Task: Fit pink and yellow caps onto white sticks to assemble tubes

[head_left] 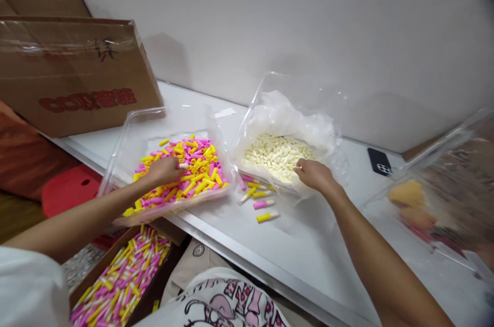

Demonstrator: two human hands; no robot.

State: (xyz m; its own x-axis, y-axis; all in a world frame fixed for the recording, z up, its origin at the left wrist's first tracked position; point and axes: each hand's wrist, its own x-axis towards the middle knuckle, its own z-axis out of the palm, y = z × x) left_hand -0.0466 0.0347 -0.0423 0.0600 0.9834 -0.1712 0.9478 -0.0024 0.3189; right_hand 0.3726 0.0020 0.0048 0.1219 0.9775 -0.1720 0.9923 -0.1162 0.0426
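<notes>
Left hand [165, 170]: over left tray [129, 129], fingers closed on a short pale piece [182, 166]. Right hand [315, 174]: at near right edge of right tray [258, 91], fingertips drawn together at the pale pellets [275, 155]; whether they grip one, cannot tell.

Left tray: clear, thin-walled plastic, rounded corners; contains loose hollow tubes [198, 163], smooth, pink and yellow. Right tray: also clear, lined with crumpled translucent film [281, 111]; pellets matte, cream, short, rod-like. Between and near of trays: several pink or yellow pieces with pale ends [266, 217], lying on the table. Open box [156, 278], below near table edge, holds many mixed pink, yellow and white pieces [123, 278].

Surface: white, smooth table [297, 255], pale edge strip. Far side: plain light wall [270, 18]. Left: brown cardboard carton [85, 77], red print, glossy tape; red stool [64, 193] below. Right: dark phone [380, 161], then a clear plastic container [432, 162], contents blurred.
</notes>
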